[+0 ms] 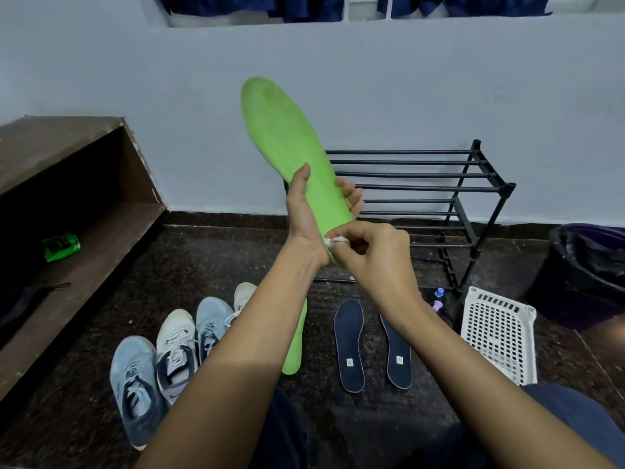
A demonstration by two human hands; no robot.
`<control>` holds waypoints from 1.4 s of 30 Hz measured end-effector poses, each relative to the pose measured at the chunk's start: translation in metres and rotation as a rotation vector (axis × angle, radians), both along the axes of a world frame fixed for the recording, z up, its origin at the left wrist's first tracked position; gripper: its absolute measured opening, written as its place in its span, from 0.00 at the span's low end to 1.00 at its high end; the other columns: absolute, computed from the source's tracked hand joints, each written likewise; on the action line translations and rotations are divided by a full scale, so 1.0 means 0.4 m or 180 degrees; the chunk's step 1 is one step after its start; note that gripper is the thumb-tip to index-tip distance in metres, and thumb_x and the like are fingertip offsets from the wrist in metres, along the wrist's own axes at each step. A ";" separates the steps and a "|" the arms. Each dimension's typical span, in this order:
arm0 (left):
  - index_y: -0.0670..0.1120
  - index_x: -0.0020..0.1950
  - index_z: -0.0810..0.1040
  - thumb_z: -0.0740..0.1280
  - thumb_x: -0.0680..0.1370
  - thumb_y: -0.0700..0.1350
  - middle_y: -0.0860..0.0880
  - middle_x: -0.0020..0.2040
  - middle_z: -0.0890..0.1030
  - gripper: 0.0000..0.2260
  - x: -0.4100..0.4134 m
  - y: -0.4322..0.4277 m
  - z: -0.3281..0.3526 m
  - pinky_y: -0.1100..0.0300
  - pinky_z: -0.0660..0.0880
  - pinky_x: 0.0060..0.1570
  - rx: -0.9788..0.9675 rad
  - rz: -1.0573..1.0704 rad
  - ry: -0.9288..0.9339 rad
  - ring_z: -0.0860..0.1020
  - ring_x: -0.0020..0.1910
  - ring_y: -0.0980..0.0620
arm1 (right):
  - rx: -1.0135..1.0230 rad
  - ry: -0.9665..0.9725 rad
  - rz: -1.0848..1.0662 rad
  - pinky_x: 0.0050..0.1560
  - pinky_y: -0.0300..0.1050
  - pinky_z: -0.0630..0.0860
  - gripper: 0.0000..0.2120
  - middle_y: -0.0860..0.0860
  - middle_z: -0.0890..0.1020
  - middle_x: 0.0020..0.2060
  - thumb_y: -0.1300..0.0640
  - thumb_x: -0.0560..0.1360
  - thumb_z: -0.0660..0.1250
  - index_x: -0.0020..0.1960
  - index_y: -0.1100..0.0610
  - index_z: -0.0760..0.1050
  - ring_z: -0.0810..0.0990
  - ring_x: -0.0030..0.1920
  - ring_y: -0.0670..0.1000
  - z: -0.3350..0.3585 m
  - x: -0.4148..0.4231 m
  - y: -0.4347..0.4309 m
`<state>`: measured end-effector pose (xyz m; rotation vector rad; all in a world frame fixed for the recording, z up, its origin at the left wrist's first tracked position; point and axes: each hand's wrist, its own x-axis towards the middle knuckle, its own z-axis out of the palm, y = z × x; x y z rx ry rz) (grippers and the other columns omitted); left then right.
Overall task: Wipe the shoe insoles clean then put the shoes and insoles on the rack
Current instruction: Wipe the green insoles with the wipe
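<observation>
Two hands are working on one green insole (287,137), which is being held up in the air in front of the wall, toe end up and tilting left, heel end down. The left hand (304,214) is gripping it around the lower half, thumb on the near face and fingers curling round the far edge, probably to keep the foam stiff and the face turned toward the wiping hand. The right hand (375,255) is pinching a small white wipe (333,241) against the heel end, fingers curled tight on it. My read is that the wiping step is going on at the heel, and the toe area, which is showing a darker smudge, is waiting its turn. A second green insole (296,346) is lying on the floor, partly hidden by the left forearm. Two navy insoles (350,343) are lying side by side just right of it, laid out flat, probably for easy pickup. Four sneakers (176,353) are sitting in a row on the floor to the left, toes toward the wall. The black rack (439,187) is standing at the wall edge of the floor, behind the hands. All shoes and loose insoles are lying on the floor, so the racking step is not yet begun. A white plastic basket (500,336) is sitting near the rack's foot, and a lined bin (588,275) is standing at the floor's right edge.
</observation>
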<state>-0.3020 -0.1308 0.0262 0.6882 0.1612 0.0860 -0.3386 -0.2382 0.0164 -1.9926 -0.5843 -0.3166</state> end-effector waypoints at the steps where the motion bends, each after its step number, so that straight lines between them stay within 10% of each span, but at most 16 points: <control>1: 0.42 0.42 0.75 0.59 0.76 0.61 0.47 0.35 0.78 0.22 -0.003 -0.012 -0.002 0.59 0.75 0.41 0.0064 -0.0068 0.0035 0.79 0.35 0.50 | 0.0046 -0.0104 -0.0093 0.37 0.30 0.72 0.07 0.48 0.83 0.33 0.64 0.70 0.70 0.43 0.55 0.84 0.79 0.36 0.43 -0.003 0.005 0.003; 10: 0.43 0.43 0.75 0.59 0.76 0.59 0.48 0.36 0.78 0.19 -0.010 0.007 0.006 0.60 0.73 0.41 0.0302 0.0014 -0.0103 0.78 0.36 0.51 | -0.1201 -0.0267 -0.0402 0.44 0.49 0.77 0.08 0.57 0.84 0.41 0.64 0.73 0.67 0.48 0.57 0.83 0.81 0.43 0.60 -0.021 0.028 -0.001; 15: 0.43 0.44 0.75 0.58 0.76 0.61 0.48 0.36 0.78 0.21 -0.007 0.054 0.008 0.59 0.75 0.40 0.0181 0.0140 -0.0206 0.79 0.36 0.51 | -0.0651 0.0285 0.0214 0.34 0.26 0.68 0.06 0.44 0.79 0.30 0.63 0.71 0.70 0.42 0.54 0.84 0.76 0.32 0.38 -0.010 -0.004 0.000; 21: 0.42 0.44 0.74 0.63 0.72 0.59 0.48 0.35 0.77 0.19 -0.004 0.021 0.001 0.60 0.73 0.38 0.0810 -0.0058 -0.0112 0.77 0.35 0.51 | -0.0135 0.0363 0.0181 0.34 0.25 0.68 0.06 0.42 0.80 0.29 0.64 0.69 0.72 0.40 0.54 0.84 0.77 0.33 0.38 -0.034 -0.005 0.008; 27: 0.42 0.42 0.75 0.63 0.72 0.60 0.47 0.35 0.76 0.19 -0.023 -0.002 0.004 0.60 0.74 0.41 0.0160 -0.0413 -0.0004 0.77 0.35 0.50 | 0.0650 -0.0049 -0.0180 0.39 0.30 0.75 0.06 0.45 0.83 0.34 0.64 0.71 0.71 0.44 0.54 0.84 0.80 0.36 0.41 -0.033 -0.004 0.012; 31: 0.41 0.43 0.76 0.63 0.73 0.60 0.45 0.36 0.78 0.21 -0.027 -0.025 0.001 0.59 0.77 0.44 0.0242 -0.0785 0.0021 0.79 0.36 0.49 | 0.0348 -0.1087 -0.0384 0.47 0.25 0.71 0.07 0.50 0.84 0.39 0.68 0.70 0.71 0.45 0.60 0.83 0.78 0.42 0.41 -0.026 0.029 0.010; 42: 0.43 0.44 0.75 0.56 0.77 0.61 0.48 0.36 0.79 0.22 -0.031 0.061 0.020 0.55 0.75 0.50 -0.0078 -0.0525 -0.0195 0.80 0.38 0.50 | -0.0380 -0.0358 0.0794 0.42 0.29 0.74 0.07 0.47 0.84 0.38 0.65 0.71 0.72 0.43 0.54 0.84 0.80 0.41 0.43 -0.017 0.001 -0.007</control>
